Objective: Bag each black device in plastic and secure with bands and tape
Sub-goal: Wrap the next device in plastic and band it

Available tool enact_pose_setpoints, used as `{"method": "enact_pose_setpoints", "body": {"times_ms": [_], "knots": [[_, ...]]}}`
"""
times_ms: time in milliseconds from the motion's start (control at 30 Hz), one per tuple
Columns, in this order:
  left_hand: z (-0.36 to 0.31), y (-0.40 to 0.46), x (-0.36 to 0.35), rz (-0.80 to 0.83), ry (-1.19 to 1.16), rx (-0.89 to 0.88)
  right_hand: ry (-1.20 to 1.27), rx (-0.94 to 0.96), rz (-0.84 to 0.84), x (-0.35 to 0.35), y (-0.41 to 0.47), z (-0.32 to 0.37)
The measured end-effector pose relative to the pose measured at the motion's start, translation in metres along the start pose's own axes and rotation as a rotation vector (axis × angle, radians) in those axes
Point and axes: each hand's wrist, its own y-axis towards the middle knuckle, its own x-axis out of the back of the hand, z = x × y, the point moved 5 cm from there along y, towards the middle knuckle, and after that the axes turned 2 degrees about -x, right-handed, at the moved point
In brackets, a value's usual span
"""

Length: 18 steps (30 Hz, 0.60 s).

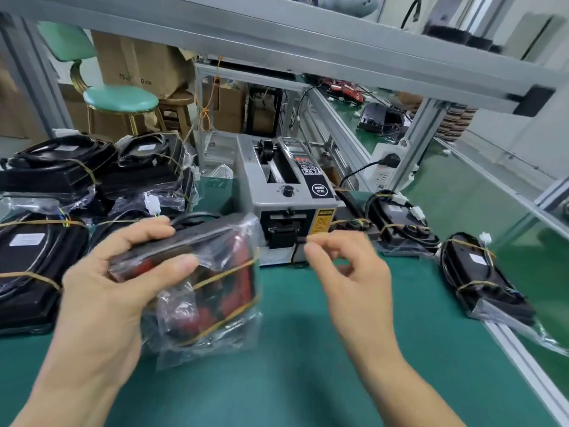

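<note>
Head view: left hand grips a bagged device, already banded, held above the green mat just in front of the tape dispenser. Right hand pinches at the dispenser's outlet, likely on a tape strip; blur hides it. Taping step. Next: pull the strip free, press it over the bag flap.

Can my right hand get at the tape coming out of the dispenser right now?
Probably yes: the right hand is already at the outlet of the tape dispenser, fingers pinching there, nothing between them. The tape itself is too blurred to confirm.
</note>
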Motion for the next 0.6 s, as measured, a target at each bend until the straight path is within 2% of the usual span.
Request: {"method": "enact_pose_setpoints", "body": {"times_ms": [67, 133, 333, 600], "knots": [[-0.002, 0.000, 0.004, -0.012, 0.023, -0.006, 0.020, -0.387, 0.069, -0.011, 0.012, -0.036], [-0.002, -0.005, 0.001, -0.002, 0.058, 0.015, 0.035, -0.554, 0.073, -0.020, 0.020, -0.055], [-0.003, -0.013, -0.011, 0.028, 0.140, 0.001, 0.185, -0.681, -0.057, -0.038, 0.034, -0.063], [-0.005, -0.018, -0.014, 0.035, 0.144, -0.026, 0.212, -0.775, -0.133, -0.046, 0.043, -0.061]]}}
